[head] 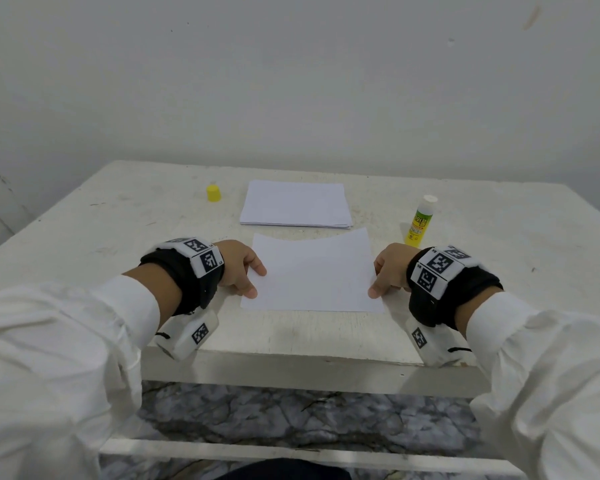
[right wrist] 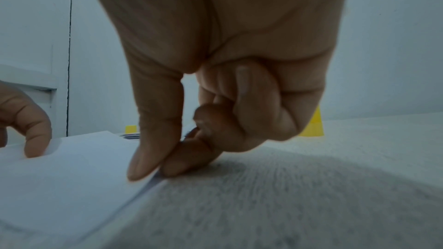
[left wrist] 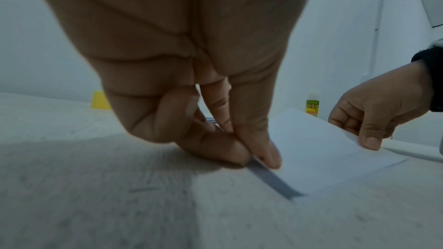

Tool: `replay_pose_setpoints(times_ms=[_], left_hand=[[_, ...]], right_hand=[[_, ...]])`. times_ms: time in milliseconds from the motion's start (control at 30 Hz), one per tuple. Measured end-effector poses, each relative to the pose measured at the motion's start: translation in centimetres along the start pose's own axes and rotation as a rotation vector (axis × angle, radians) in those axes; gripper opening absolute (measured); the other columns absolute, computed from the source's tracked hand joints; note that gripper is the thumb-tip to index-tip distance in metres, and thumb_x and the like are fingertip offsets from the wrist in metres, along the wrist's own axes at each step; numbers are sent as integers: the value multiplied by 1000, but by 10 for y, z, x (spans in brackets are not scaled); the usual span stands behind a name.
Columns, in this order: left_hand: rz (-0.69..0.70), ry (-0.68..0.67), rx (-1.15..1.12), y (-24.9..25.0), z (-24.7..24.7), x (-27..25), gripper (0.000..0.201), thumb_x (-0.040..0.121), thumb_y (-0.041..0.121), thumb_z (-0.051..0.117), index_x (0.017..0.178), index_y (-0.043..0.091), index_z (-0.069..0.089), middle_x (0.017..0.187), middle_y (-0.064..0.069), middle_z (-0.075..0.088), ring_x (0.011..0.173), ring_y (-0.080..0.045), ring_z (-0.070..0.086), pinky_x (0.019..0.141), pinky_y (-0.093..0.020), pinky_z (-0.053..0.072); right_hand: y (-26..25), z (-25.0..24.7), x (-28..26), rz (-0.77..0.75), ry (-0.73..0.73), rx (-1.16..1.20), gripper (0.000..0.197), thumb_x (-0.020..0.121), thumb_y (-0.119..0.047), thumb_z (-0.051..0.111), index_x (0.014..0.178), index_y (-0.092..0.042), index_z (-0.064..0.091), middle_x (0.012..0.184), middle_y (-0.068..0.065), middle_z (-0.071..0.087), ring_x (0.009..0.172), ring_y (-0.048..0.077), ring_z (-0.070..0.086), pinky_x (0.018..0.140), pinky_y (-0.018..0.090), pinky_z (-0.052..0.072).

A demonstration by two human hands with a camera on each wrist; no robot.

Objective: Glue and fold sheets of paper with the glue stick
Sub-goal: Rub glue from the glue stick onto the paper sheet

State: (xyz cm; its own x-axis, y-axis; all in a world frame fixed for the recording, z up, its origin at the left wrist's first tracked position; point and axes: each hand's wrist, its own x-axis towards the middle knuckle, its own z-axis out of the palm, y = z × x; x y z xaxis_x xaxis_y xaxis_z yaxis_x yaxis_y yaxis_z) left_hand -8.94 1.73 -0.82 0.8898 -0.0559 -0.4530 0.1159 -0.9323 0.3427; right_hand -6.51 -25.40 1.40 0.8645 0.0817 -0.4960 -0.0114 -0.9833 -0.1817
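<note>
A single white sheet of paper [head: 312,271] lies on the white table [head: 118,216] in front of me, its side edges lifted a little. My left hand [head: 246,275] pinches the sheet's left edge between thumb and forefinger [left wrist: 263,150]. My right hand [head: 383,277] pinches the right edge the same way, thumb [right wrist: 148,158] on top. The glue stick [head: 420,221], yellow-green with its white tip uncapped, stands upright just beyond my right hand. Its yellow cap [head: 213,193] sits at the back left. A stack of white sheets [head: 295,204] lies behind the single sheet.
The table's near edge [head: 291,358] runs just under my wrists. A plain grey-white wall [head: 291,81] rises behind the table. A marbled floor [head: 291,410] shows below the table.
</note>
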Motion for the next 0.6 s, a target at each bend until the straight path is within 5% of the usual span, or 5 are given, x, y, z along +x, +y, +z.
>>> replay_pose_setpoints(times_ms=[200,333,400,467,600], left_hand=[[-13,16,-13,0,1,-2,47,73,18,82,115,22,61,68,8,61,65,-7,57,53,-10,39],[-39,3,138,3,0,-1,79,76,30,79,143,27,38,105,2,61,98,-16,58,83,-23,45],[-68,-13,244,2,-1,0,88,78,41,75,149,31,25,137,0,48,124,-21,47,103,-30,36],[-88,-38,315,-1,-3,3,94,76,52,73,150,35,19,147,-4,32,134,-28,37,110,-38,31],[-48,-72,571,0,-6,8,100,75,66,63,152,32,10,157,-5,9,141,-33,20,115,-46,22]], right_hand=[[-1,0,0,-12,-3,-50,27,79,-25,76,83,-7,56,70,2,50,57,15,42,50,20,33],[-4,3,3,7,6,-111,33,80,-27,74,98,-6,56,96,6,60,83,21,53,61,23,42],[-5,5,4,43,39,-144,53,78,-30,76,118,-4,53,115,9,61,99,24,56,80,28,46],[-7,3,4,68,70,-146,76,75,-28,79,134,-5,38,130,11,53,116,28,53,94,33,44],[-27,3,9,-9,10,-291,63,70,-30,81,127,-16,56,126,6,56,112,26,57,86,29,45]])
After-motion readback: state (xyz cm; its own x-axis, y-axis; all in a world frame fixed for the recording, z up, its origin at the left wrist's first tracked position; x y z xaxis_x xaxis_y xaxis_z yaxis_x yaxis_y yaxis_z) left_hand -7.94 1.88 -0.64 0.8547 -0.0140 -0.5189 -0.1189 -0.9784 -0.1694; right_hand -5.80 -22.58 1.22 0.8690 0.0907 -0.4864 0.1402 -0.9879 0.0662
